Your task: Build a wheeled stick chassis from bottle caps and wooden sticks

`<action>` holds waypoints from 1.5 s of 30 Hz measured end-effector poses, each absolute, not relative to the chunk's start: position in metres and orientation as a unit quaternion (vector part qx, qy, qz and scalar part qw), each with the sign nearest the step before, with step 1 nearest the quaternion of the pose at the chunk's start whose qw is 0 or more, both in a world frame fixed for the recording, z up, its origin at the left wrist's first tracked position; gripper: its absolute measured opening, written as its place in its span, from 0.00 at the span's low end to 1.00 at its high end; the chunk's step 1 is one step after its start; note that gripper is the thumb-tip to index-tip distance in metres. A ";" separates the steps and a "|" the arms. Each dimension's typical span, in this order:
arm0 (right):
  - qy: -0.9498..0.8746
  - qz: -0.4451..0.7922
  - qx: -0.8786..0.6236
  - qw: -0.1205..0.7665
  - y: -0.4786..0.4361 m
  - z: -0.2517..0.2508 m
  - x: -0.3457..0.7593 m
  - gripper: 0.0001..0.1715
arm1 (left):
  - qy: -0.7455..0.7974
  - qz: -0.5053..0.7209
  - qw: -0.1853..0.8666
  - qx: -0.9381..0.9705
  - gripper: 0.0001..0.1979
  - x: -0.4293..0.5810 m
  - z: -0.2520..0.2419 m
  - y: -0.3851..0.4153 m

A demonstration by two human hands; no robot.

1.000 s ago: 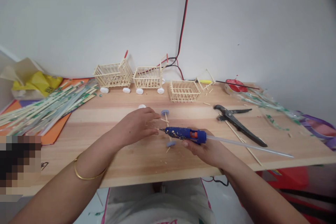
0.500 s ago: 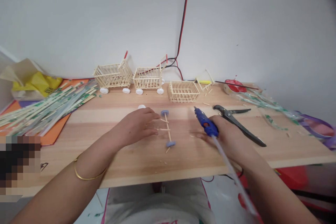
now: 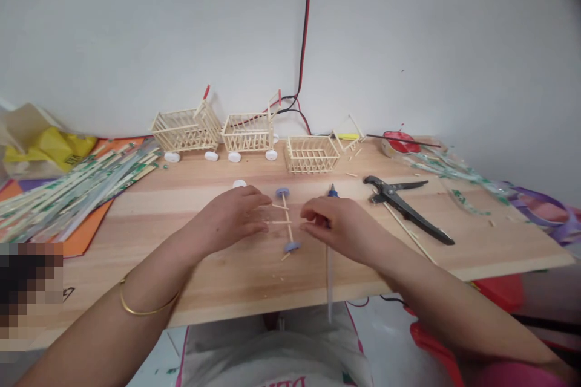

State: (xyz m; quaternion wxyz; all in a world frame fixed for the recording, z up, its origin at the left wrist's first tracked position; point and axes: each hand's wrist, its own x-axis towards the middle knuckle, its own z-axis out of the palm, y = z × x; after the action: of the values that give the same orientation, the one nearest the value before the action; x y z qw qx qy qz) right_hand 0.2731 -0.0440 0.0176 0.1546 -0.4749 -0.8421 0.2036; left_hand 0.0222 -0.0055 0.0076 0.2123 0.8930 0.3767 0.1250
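Observation:
My left hand (image 3: 227, 217) is over the table, its fingers curled on the short sticks of a small wheel frame (image 3: 287, 217). This frame has a thin wooden axle with a bluish wheel at each end. My palm hides its left side, and a white wheel (image 3: 239, 184) shows just beyond my knuckles. Close to the frame's right side is my right hand (image 3: 342, 227), thumb and fingers apart with nothing between them. Under and behind that hand lies a blue glue gun (image 3: 333, 191), mostly covered, its clear glue stick (image 3: 330, 284) pointing towards me.
Two wheeled stick carts (image 3: 186, 130) (image 3: 249, 136) and a wheelless stick basket (image 3: 312, 154) stand along the wall. Black-handled pliers (image 3: 408, 208) lie right, beside a thin stick (image 3: 411, 233). Packaged sticks (image 3: 100, 187) are piled left. A red dish (image 3: 402, 142) sits at the back.
My right hand has let go of the glue gun, which now rests on the table, and has moved left towards the wheel frame. The left hand keeps its place on the frame.

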 end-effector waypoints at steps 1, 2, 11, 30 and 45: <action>-0.841 0.205 -0.478 0.148 -0.041 0.012 0.266 0.06 | 0.379 0.125 0.211 0.892 0.15 0.022 0.007 -0.005; -0.843 0.204 -0.477 0.141 -0.038 0.006 0.260 0.09 | 0.379 0.126 0.209 0.893 0.16 0.022 0.006 -0.005; -0.874 0.217 -0.389 0.193 -0.030 -0.014 0.250 0.03 | 0.371 0.119 0.189 0.901 0.17 0.020 0.002 -0.004; -0.869 0.237 -0.383 0.206 -0.028 -0.009 0.243 0.04 | 0.376 0.135 0.183 0.898 0.17 0.022 0.004 -0.004; -0.864 0.229 -0.369 0.254 -0.031 -0.021 0.243 0.06 | 0.393 0.117 0.179 0.894 0.18 0.022 0.004 -0.006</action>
State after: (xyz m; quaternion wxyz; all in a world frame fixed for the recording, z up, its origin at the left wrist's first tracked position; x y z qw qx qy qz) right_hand 0.2431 -0.0306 -0.0205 0.2539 -0.3692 -0.8643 0.2287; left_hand 0.0216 -0.0055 0.0036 0.1789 0.8945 0.3927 0.1168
